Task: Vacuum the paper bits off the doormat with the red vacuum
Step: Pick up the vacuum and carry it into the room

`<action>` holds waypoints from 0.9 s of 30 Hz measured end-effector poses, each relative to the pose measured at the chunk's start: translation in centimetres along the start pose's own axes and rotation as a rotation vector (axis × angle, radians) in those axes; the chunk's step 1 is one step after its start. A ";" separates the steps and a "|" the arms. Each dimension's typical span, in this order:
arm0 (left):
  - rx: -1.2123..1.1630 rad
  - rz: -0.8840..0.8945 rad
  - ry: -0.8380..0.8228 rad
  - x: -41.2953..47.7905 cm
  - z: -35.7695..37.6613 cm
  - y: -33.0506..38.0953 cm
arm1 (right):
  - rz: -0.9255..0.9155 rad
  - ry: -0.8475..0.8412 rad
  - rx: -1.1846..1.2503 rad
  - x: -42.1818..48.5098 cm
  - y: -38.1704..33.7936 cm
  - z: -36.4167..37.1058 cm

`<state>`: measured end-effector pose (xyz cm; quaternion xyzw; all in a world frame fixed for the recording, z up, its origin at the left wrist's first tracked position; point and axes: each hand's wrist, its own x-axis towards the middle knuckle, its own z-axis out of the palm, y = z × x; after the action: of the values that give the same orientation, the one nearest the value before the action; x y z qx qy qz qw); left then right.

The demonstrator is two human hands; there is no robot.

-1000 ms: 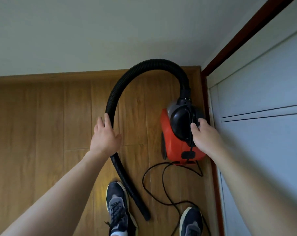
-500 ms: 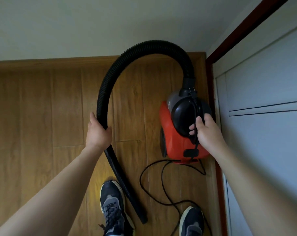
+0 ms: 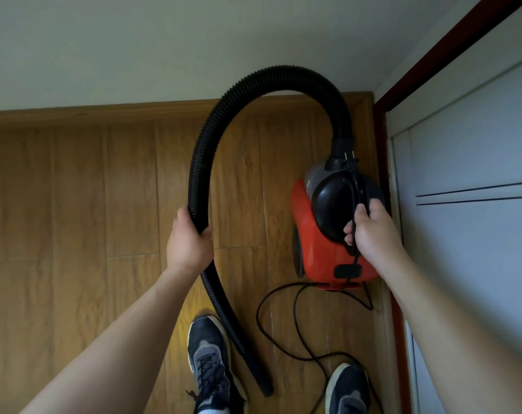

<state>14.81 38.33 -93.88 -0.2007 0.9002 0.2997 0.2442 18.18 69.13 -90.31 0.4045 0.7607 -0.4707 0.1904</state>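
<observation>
The red vacuum (image 3: 316, 249) with a black top stands on the wooden floor in the room's right corner. Its black ribbed hose (image 3: 271, 79) arches up from the top and curves down to the left, with the nozzle end (image 3: 264, 386) near my feet. My left hand (image 3: 188, 243) grips the hose partway along. My right hand (image 3: 373, 231) is curled around the black handle on top of the vacuum, fingers wrapped over it. No doormat or paper bits appear in view.
The black power cord (image 3: 295, 333) loops loosely on the wooden floor (image 3: 74, 219) between the vacuum and my two dark shoes (image 3: 209, 363). A pale door (image 3: 468, 234) with a dark red frame stands on the right; a white wall (image 3: 134, 49) closes the far side.
My left hand closed around the hose and my right hand curled over the vacuum's handle. The hose arch has risen in view.
</observation>
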 end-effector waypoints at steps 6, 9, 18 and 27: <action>-0.043 0.015 0.014 -3.1 -3.6 1.3 | -0.026 0.022 -0.052 -3.6 -1.4 -1.4; -0.072 0.038 0.032 -5.2 -5.9 2.8 | -0.021 0.015 -0.066 -6.0 -2.6 -2.6; -0.170 0.054 0.094 -12.7 -14.5 8.2 | -0.069 -0.002 -0.034 -14.9 -8.1 -6.2; -0.282 0.069 0.174 -20.7 -24.0 12.9 | -0.185 0.009 0.004 -24.5 -15.8 -9.9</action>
<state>17.14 37.07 -59.79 -0.2269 0.8734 0.4127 0.1242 21.22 63.44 -60.26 0.3350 0.7948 -0.4858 0.1418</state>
